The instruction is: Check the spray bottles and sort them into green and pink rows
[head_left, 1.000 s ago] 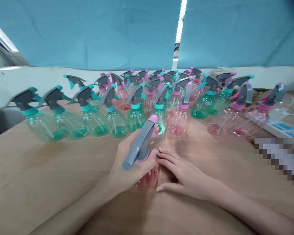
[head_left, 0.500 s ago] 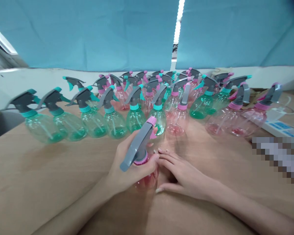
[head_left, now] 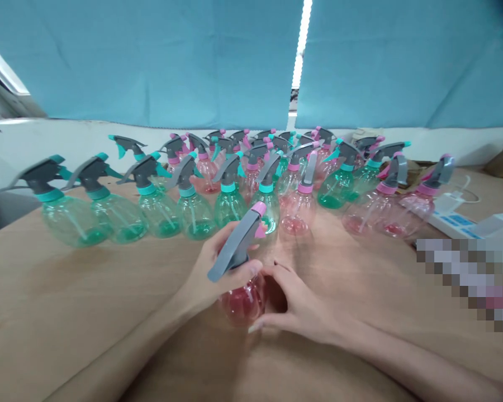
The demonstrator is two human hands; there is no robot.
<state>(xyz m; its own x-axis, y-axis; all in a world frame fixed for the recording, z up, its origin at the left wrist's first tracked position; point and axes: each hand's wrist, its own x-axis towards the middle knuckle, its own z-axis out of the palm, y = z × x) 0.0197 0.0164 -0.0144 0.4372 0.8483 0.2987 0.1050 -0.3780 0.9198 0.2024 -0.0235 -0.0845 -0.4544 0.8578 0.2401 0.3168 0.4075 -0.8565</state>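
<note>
A blue curtain (head_left: 151,61) spans the far side at twelve o'clock from the held bottle, split just past twelve by a bright gap (head_left: 300,56). Next comes the table (head_left: 46,296): pale brown, wood-toned, lightly glossy, darkened by shadow at six o'clock. A white wall band (head_left: 67,139) runs below the curtain. Clear spray bottles crowd the table's far part from ten o'clock round to two, green ones (head_left: 153,215) mostly leftward, pink ones (head_left: 299,206) among and right of them. The right hand (head_left: 304,301) lies at three o'clock, thumb and fingers parted in a loose curve beside the bottle; whether it presses on it, I cannot tell. The left hand (head_left: 218,271) is wrapped firmly round the neck of the pink bottle (head_left: 243,301), whose nozzle points to one o'clock. Between two and three sit a white power strip (head_left: 456,223) and a thin cable (head_left: 469,196).
</note>
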